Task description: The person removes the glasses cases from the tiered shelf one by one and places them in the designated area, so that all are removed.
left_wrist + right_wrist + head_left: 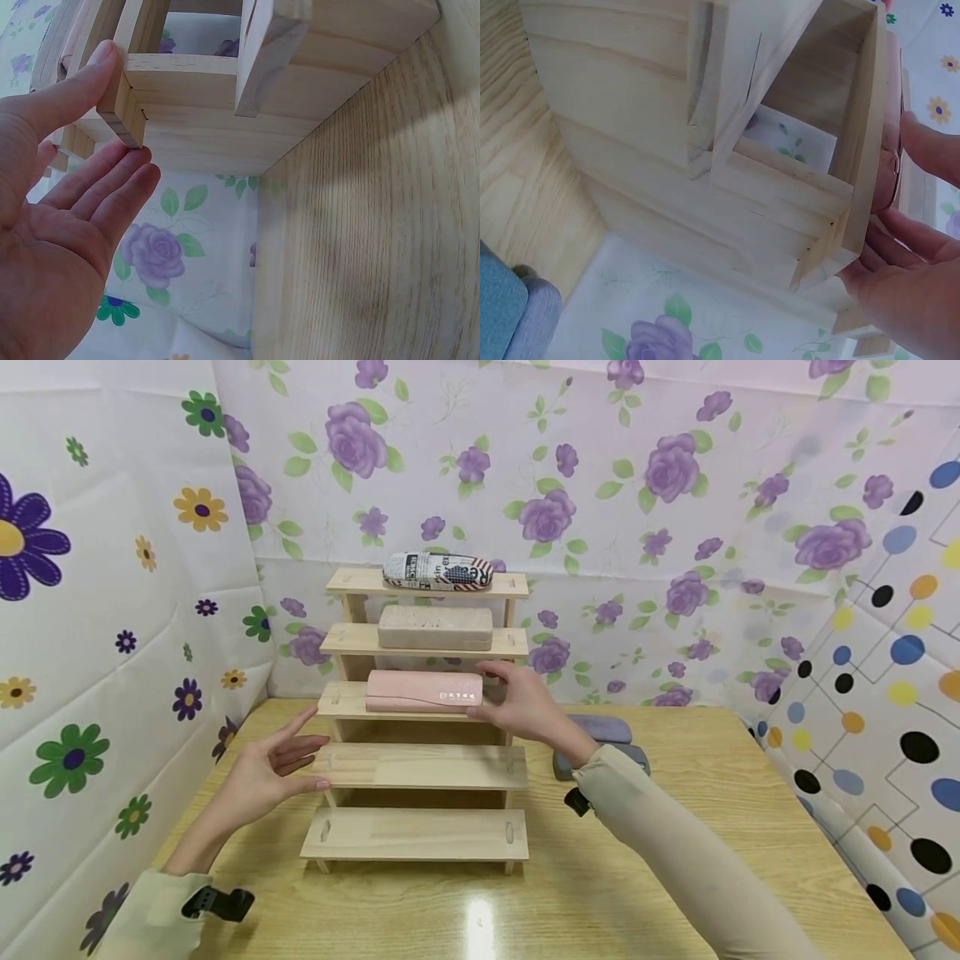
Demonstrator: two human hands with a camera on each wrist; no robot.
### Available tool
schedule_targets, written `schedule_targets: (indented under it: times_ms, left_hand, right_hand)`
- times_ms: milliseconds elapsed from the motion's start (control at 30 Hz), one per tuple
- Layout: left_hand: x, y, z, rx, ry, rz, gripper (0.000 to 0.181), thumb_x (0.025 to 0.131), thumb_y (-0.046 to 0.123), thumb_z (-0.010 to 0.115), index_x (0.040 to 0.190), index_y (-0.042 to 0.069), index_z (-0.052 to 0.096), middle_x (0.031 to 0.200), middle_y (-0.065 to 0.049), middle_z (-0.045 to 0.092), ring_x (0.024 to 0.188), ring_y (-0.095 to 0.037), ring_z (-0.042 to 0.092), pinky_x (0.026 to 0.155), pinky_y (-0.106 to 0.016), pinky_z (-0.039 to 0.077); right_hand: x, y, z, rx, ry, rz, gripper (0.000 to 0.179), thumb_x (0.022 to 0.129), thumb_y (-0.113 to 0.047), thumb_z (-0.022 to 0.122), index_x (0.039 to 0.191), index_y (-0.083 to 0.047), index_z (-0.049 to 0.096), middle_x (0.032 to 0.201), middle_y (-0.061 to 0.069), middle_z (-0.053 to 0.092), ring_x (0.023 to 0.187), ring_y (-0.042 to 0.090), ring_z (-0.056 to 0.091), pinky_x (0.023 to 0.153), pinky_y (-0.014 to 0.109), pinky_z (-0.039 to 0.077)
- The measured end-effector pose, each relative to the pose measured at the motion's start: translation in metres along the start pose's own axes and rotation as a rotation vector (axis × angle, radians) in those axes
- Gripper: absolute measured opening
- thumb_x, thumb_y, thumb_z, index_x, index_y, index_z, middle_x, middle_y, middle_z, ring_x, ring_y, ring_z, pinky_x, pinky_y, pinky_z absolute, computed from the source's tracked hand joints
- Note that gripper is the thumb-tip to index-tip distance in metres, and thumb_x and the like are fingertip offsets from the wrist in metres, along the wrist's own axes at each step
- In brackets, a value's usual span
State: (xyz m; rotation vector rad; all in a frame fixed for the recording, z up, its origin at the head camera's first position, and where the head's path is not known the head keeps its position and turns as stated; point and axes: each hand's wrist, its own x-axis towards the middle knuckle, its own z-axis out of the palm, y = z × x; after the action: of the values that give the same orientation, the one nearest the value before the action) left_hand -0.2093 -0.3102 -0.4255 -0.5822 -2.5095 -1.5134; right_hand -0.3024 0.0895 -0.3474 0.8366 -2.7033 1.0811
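A pink glasses case (423, 691) lies on the middle step of a wooden tiered shelf (442, 767). My right hand (521, 700) pinches its right end, thumb at the front and fingers behind; in the right wrist view the thumb (930, 146) lies against the case. At the shelf's left side is my left hand (266, 768), its fingers fairly straight. Its thumb and fingertips (139, 155) span the end of a lower step in the left wrist view. Above the pink case sit a beige glasses case (435, 627) and a newspaper-print glasses case (437, 572).
A purple glasses case (602, 727) and a grey-blue one (633, 758) lie on the wooden table (675, 827) right of the shelf, partly behind my right arm. Flower-patterned cloth (615, 510) hangs behind, and dotted cloth (918, 747) stands on the right.
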Motion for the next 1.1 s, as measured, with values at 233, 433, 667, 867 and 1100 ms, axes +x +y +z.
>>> schedule_targets:
  times_ms: [233,433,667,867,1100]
  left_hand:
    - [-0.0001,-0.0003,0.0007,0.007,0.002,-0.005,0.104,0.084,0.007,0.091,0.168,0.025,0.033,0.137,-0.023,0.066,0.126,-0.038,0.062,0.1,-0.029,0.056]
    - [-0.0009,-0.0008,0.0009,0.003,-0.001,-0.006,0.104,0.083,0.007,0.091,0.168,0.025,0.033,0.137,-0.023,0.066,0.126,-0.039,0.062,0.1,-0.027,0.056]
    - [0.0013,-0.0019,0.0,0.002,0.005,0.014,0.103,0.083,0.004,0.091,0.167,0.024,0.034,0.136,-0.022,0.067,0.126,-0.032,0.064,0.099,-0.027,0.056]
    - [0.0016,-0.002,0.0003,0.003,-0.001,0.014,0.104,0.083,0.005,0.091,0.168,0.024,0.033,0.137,-0.024,0.066,0.126,-0.033,0.063,0.1,-0.029,0.056]
    - [0.0012,-0.0021,0.0,0.009,0.002,0.014,0.104,0.083,0.005,0.091,0.167,0.025,0.034,0.136,-0.022,0.067,0.126,-0.034,0.064,0.099,-0.026,0.056]
  right_hand:
    - [0.0026,0.0025,0.0036,0.029,0.012,-0.028,0.066,0.086,-0.025,0.091,0.142,-0.001,0.064,0.137,0.013,0.068,0.124,0.031,0.064,0.109,0.047,0.052]
    - [0.002,0.0023,0.004,0.039,0.015,-0.021,0.062,0.085,-0.022,0.092,0.139,-0.004,0.067,0.133,0.011,0.07,0.12,0.028,0.066,0.106,0.046,0.054]
    - [0.0002,0.0018,-0.0001,0.022,0.013,-0.007,0.061,0.086,-0.022,0.091,0.14,-0.005,0.067,0.136,0.01,0.069,0.125,0.03,0.062,0.109,0.048,0.052]
    - [-0.0035,0.0034,-0.0034,0.021,0.015,0.009,0.061,0.085,-0.023,0.092,0.138,-0.006,0.068,0.136,0.01,0.068,0.13,0.031,0.06,0.111,0.05,0.05]
    - [0.0005,-0.0001,-0.0015,0.018,0.002,0.009,0.064,0.082,-0.026,0.094,0.138,-0.008,0.069,0.131,0.008,0.07,0.121,0.028,0.064,0.104,0.045,0.054]
